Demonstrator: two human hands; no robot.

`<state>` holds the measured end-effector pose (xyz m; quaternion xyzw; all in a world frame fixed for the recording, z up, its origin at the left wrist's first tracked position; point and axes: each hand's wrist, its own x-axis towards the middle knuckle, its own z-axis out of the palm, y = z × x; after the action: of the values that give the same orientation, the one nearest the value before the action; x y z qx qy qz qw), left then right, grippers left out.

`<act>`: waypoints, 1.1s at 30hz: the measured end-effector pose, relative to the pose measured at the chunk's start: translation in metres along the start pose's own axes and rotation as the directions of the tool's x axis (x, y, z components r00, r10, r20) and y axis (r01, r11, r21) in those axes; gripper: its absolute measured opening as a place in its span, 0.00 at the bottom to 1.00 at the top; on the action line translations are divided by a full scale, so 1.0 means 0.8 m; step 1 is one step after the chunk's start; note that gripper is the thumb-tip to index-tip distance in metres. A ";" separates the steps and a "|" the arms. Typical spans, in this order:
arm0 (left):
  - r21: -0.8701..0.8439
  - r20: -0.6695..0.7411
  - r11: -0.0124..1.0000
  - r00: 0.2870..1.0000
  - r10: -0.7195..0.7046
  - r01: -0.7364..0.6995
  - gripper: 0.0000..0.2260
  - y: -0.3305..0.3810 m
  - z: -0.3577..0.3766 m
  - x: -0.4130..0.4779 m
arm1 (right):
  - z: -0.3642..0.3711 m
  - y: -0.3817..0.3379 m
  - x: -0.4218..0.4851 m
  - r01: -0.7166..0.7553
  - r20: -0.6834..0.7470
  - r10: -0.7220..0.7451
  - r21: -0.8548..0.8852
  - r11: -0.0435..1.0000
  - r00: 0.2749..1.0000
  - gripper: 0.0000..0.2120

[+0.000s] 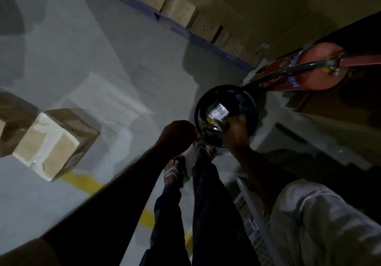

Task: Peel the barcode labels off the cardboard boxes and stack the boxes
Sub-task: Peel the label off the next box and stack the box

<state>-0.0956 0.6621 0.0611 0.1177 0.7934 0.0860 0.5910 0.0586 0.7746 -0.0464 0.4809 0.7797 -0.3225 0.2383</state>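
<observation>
A black round bin stands on the floor just past my feet. Inside it lies a white barcode label among shiny crumpled scraps. My right hand reaches over the bin's near rim with its fingertips down by the label; the dim light hides whether they grip it. My left hand hovers just left of the rim, its fingers curled closed, and I see nothing in them. A taped cardboard box sits on the grey floor well to the left, away from both hands.
A red fire extinguisher with a hose stands behind the bin at the right. Wooden pallets line the far wall. More cardboard shows at the left edge. A yellow line crosses the floor. My legs and sandalled feet are below.
</observation>
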 end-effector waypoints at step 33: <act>-0.503 -0.593 0.861 0.691 -0.412 0.082 0.12 -0.448 -0.161 -0.286 | 0.105 -0.469 -0.293 0.645 0.410 -0.577 -0.039 0.763 0.707 0.12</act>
<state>-0.1867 0.2532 0.2093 -0.1695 0.9217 0.2164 0.2738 -0.1758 0.4495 0.1589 0.1002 0.8602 -0.3973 0.3037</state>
